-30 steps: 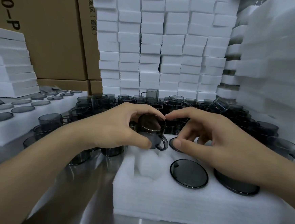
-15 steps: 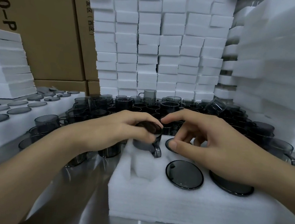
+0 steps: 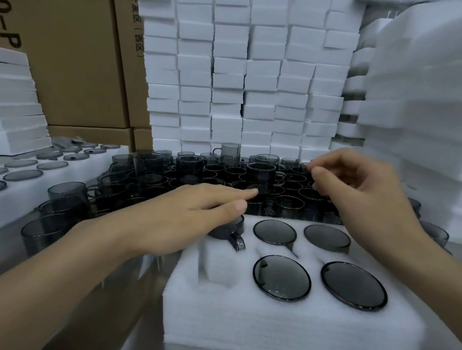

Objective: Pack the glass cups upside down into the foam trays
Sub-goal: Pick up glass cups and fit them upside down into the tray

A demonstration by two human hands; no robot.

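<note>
Steel table (image 3: 97, 313): foam tray (image 3: 281, 328), loose cups (image 3: 224, 174).

Rear left: brown cardboard boxes (image 3: 68, 51), stacked, black print on the faces, clear tape on one top edge. Rear centre: tall columns of small white foam blocks (image 3: 232, 78). Underneath: reflective metal worktop (image 3: 97, 316).

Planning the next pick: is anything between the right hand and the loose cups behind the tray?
Nothing visible. The right hand hovers directly over the loose cups; the left hand presses a cup into the foam tray, well aside.
</note>
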